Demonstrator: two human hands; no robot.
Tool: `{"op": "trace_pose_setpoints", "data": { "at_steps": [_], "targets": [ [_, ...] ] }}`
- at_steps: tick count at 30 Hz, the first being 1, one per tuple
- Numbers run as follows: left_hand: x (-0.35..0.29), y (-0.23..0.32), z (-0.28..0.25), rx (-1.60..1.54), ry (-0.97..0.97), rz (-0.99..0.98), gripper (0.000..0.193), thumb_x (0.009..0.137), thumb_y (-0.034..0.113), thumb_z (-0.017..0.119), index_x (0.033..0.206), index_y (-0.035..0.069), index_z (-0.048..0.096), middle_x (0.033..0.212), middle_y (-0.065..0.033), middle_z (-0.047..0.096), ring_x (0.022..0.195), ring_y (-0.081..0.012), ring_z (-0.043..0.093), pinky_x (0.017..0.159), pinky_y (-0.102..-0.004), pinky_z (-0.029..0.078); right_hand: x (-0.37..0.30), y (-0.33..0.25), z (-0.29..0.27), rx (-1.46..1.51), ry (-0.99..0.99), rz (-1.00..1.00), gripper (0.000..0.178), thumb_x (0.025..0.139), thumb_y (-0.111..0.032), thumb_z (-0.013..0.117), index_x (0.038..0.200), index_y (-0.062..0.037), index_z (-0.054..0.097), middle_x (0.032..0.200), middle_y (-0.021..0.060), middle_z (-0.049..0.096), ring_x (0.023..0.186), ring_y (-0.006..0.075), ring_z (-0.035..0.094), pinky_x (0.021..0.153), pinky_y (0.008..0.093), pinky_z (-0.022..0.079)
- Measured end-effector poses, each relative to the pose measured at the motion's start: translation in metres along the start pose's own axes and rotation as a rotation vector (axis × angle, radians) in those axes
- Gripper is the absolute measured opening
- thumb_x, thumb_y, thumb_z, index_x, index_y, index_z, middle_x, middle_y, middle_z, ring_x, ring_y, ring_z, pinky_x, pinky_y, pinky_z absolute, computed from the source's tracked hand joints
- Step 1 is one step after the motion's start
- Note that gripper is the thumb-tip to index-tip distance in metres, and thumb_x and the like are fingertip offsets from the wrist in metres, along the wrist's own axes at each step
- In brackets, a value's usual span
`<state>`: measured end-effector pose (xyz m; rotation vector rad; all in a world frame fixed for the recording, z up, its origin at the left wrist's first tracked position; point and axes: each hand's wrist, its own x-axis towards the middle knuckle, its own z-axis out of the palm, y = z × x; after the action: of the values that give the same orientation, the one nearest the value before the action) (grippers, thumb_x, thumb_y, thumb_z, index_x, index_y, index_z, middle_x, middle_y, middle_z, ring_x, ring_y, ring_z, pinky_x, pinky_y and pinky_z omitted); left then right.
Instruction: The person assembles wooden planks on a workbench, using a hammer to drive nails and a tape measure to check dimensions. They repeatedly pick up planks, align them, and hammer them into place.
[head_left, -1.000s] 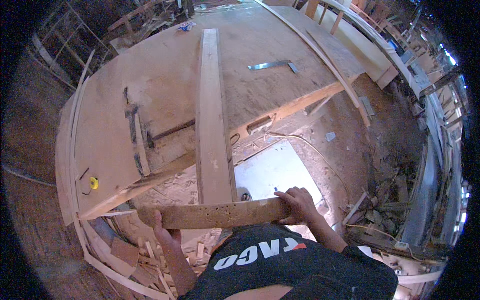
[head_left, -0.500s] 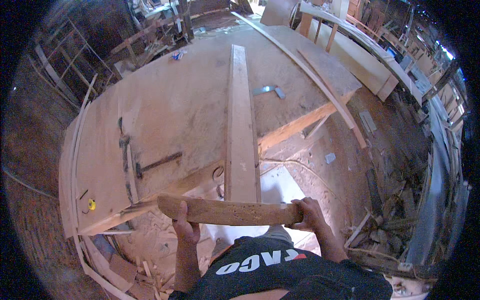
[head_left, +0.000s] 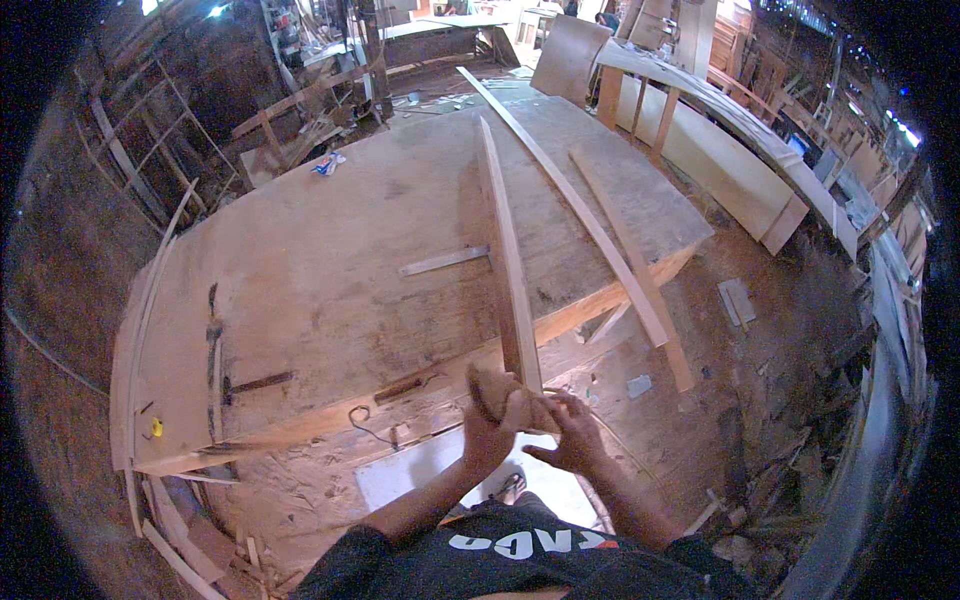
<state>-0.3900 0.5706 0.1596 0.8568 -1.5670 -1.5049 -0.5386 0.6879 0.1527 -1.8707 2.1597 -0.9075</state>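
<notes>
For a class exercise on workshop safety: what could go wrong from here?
The long plank seems to stand on a narrow edge, so it might tip onto the flat metal blade showing at its left. Its near end overhangs the worktable, so it could slip. If the left hand loses the short wooden piece, that might drop toward the foot below.

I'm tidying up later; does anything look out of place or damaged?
A crumpled blue-and-white scrap lies near the far-left edge of the tabletop, like litter; pale flat pieces lie loose on the floor at right. Dark marks at the tabletop's left look odd too; I can't tell whether they're gouges.
</notes>
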Motion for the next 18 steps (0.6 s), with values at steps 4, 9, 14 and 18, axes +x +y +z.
{"op": "trace_pose_setpoints", "data": {
  "at_steps": [4, 9, 14, 18],
  "targets": [
    [0.031, 0.002, 0.073, 0.23, -0.103, 0.08, 0.049, 0.088, 0.015, 0.07, 0.132, -0.001, 0.053, 0.108, -0.0263, 0.064, 0.098, -0.0428, 0.067, 0.091, -0.0426, 0.056, 0.005, 0.035, 0.011, -0.03, 0.071, 0.222, 0.076, 0.077, -0.031, 0.085, 0.142, -0.0095, 0.051, 0.129, 0.0185, 0.061, 0.118, 0.038, 0.061, 0.094, 0.0476, 0.054],
    [0.055, 0.002, 0.138, 0.531, -0.441, 0.355, 0.09, 0.078, 0.029, 0.08, 0.15, 0.001, 0.035, 0.147, -0.0275, 0.043, 0.135, -0.0451, 0.046, 0.106, -0.0491, 0.047, -0.017, 0.133, 0.041, 0.558, 0.278, 0.52, 0.064, 0.088, -0.023, 0.076, 0.144, -0.0081, 0.048, 0.144, 0.0139, 0.056, 0.13, 0.0322, 0.056, 0.099, 0.0456, 0.053],
    [0.072, -0.014, 0.129, 0.304, -0.68, 0.44, 0.077, 0.084, 0.042, 0.08, 0.14, -0.001, 0.049, 0.142, -0.0263, 0.05, 0.126, -0.0401, 0.056, 0.094, -0.0463, 0.054, -0.04, 0.176, 0.015, 0.613, 0.552, 0.502, 0.056, 0.094, -0.006, 0.068, 0.143, -0.0008, 0.041, 0.136, 0.0161, 0.058, 0.12, 0.0261, 0.06, 0.101, 0.041, 0.053],
    [0.083, -0.08, 0.066, 0.349, -0.881, -0.036, 0.052, 0.087, 0.05, 0.076, 0.104, 0.001, 0.07, 0.098, -0.017, 0.071, 0.085, -0.0267, 0.069, 0.071, -0.0381, 0.055, -0.023, 0.169, -0.053, 0.673, 0.686, 0.876, 0.053, 0.095, -0.009, 0.068, 0.141, -0.0028, 0.044, 0.13, 0.0162, 0.06, 0.105, 0.0238, 0.067, 0.075, 0.0376, 0.062]
  ]
}}
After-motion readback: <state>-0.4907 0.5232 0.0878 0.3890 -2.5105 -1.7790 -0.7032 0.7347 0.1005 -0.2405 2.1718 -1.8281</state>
